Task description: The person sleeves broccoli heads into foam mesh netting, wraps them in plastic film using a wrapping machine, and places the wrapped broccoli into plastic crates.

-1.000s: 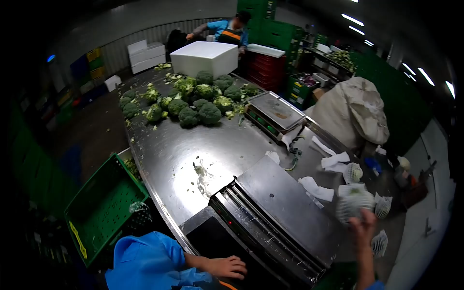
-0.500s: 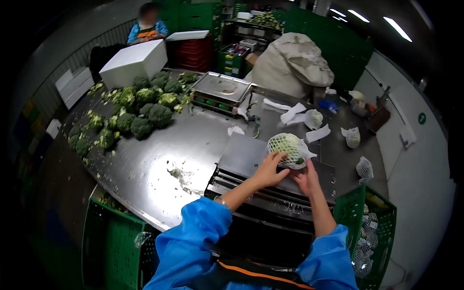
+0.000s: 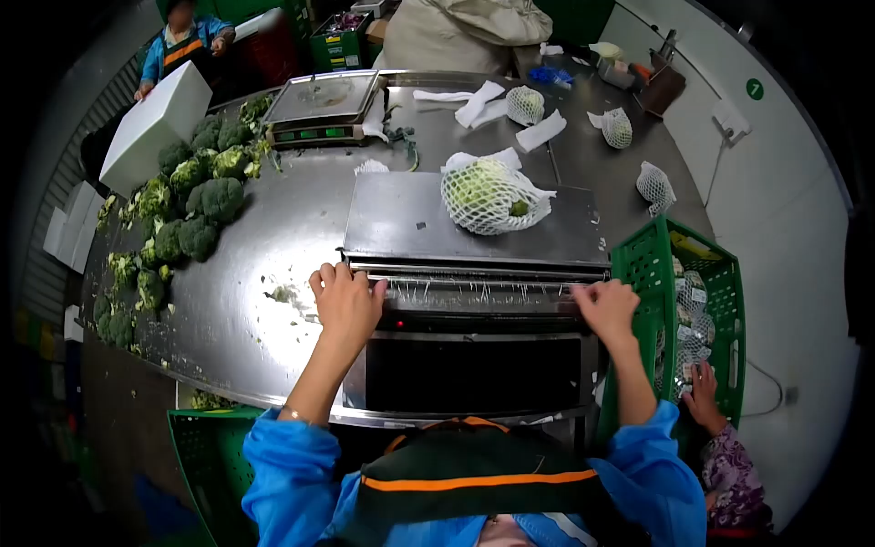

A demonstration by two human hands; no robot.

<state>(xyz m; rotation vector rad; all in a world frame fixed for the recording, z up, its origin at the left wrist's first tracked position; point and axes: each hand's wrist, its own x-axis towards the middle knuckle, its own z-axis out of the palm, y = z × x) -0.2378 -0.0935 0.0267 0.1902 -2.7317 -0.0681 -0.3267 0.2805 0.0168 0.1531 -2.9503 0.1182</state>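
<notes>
Both of my hands are at the front of a film wrapping machine [image 3: 474, 319]. My left hand [image 3: 346, 301] pinches the left end of a strip of clear plastic film [image 3: 483, 294]. The other end is pinched between the fingers of my right hand [image 3: 609, 310]. The film lies stretched across the machine's roller slot between them. Beyond it, on the steel plate [image 3: 392, 214], rests a pale green vegetable head [image 3: 483, 193] in a white foam net. Neither hand touches it.
Broccoli heads [image 3: 214, 199] are heaped at the left beside a white foam box [image 3: 157, 123]. A scale [image 3: 319, 105] stands behind. A green crate [image 3: 652, 273] with netted packs is at right, where another person's hand [image 3: 704, 399] reaches in. Another person [image 3: 182, 41] stands far left.
My hands have let go of the netted vegetable head, leaving it on the plate, and moved back and apart to the film. Another person's hand has appeared at the right crate. My view has shifted.
</notes>
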